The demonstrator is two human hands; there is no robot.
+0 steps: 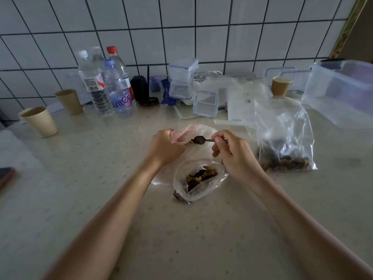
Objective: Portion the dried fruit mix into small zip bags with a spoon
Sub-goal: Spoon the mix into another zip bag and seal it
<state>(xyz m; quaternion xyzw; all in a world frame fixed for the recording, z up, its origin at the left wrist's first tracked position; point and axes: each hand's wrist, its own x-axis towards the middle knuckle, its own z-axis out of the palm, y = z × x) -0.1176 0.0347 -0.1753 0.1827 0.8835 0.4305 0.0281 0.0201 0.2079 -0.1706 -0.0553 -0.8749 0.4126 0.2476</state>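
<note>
While the left hand pinches a small zip bag open at frame centre, the right hand grips a loaded spoon at its mouth; the speckled beige counter meets a white-tiled wall, and the big fruit bag stands right.

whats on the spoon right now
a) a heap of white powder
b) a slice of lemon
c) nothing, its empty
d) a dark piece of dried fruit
d: the spoon, pinched by its handle in the right hand, carries a dark piece of dried fruit at the mouth of the small bag that the left hand holds open.
</note>
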